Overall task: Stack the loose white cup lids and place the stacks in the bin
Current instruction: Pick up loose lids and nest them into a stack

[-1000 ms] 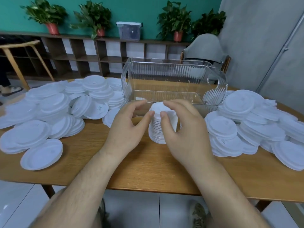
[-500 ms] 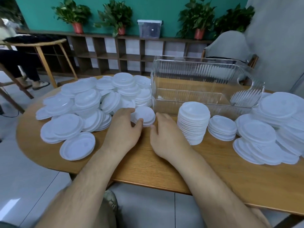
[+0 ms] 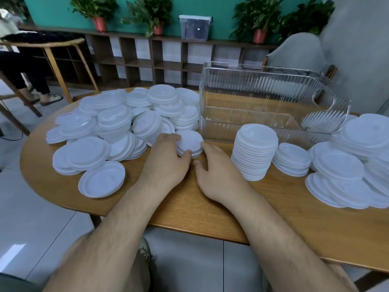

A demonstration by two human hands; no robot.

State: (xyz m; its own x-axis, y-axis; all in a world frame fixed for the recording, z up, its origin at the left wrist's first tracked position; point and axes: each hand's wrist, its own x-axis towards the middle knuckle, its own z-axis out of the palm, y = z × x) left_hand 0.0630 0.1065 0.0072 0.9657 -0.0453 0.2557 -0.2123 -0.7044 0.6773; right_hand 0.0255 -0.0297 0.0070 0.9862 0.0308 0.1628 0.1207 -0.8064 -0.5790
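A small stack of white lids [image 3: 190, 142] lies on the wooden table [image 3: 210, 211] just in front of the clear ribbed bin's [image 3: 273, 106] left corner. My left hand [image 3: 166, 163] grips its left and front edge between fingers and thumb. My right hand [image 3: 219, 171] rests on the table, its fingers touching the stack's right side. A tall lid stack [image 3: 254, 152] stands to the right of my right hand, with a short stack [image 3: 291, 159] beside it. No lids show inside the bin.
Loose lids heap up on the left of the table [image 3: 117, 127] and on the right [image 3: 347, 165]. One upturned lid [image 3: 102, 179] lies near the front left edge. A grey chair [image 3: 299, 51] stands behind the bin; a seated person's legs [image 3: 31, 81] are at far left.
Both hands left the tall stack and moved left to the small stack by the left heap, then closed in around it. The camera view swung left.
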